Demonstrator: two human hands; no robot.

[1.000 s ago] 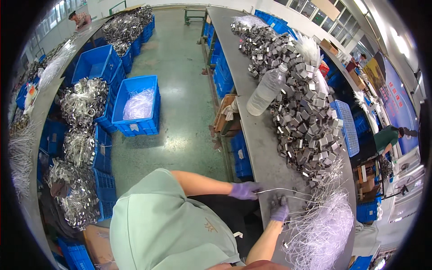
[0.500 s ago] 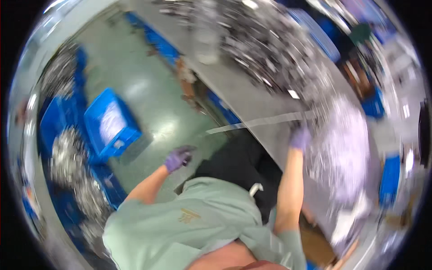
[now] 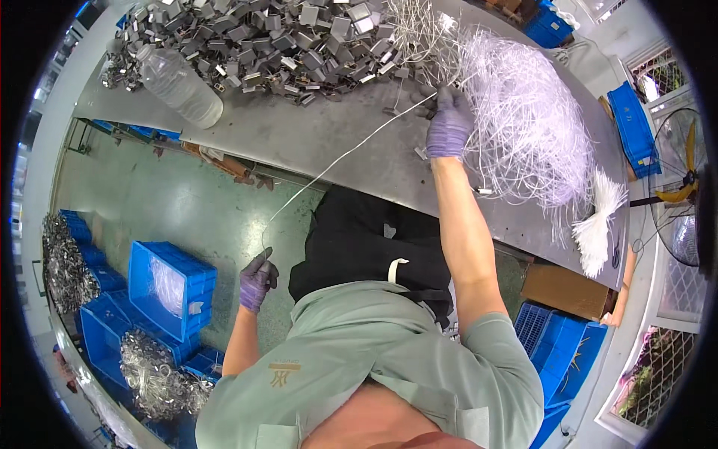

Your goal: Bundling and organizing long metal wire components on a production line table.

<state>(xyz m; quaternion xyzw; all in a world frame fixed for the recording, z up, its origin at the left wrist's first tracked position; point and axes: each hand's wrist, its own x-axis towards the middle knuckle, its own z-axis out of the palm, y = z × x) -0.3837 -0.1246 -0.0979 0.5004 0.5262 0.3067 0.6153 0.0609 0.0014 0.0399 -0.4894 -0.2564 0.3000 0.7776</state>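
A thin white wire [image 3: 345,155] runs slantwise between my two gloved hands, over the table's near edge. My right hand [image 3: 450,123], in a purple glove with grey fingertips, is closed on its upper end above the grey table. It lies between the heap of small dark grey blocks [image 3: 299,45] and a big tangle of whitish translucent strands [image 3: 523,120]. Lower left, over the green floor, my left hand [image 3: 258,280] is closed with the wire's other end at its fingertips. A knot of pale wires [image 3: 419,34] lies just beyond my right hand.
A clear plastic bottle [image 3: 179,86] stands at the table's left part. Blue crates [image 3: 198,280] with shiny scraps sit on the floor at left. At right are a white bundle [image 3: 598,217], a cardboard box [image 3: 565,290], more blue crates [image 3: 550,344] and a fan [image 3: 680,187].
The view has swung round and is now sharp. My left hand has moved lower and farther left in the picture; the wire still stretches between both hands.
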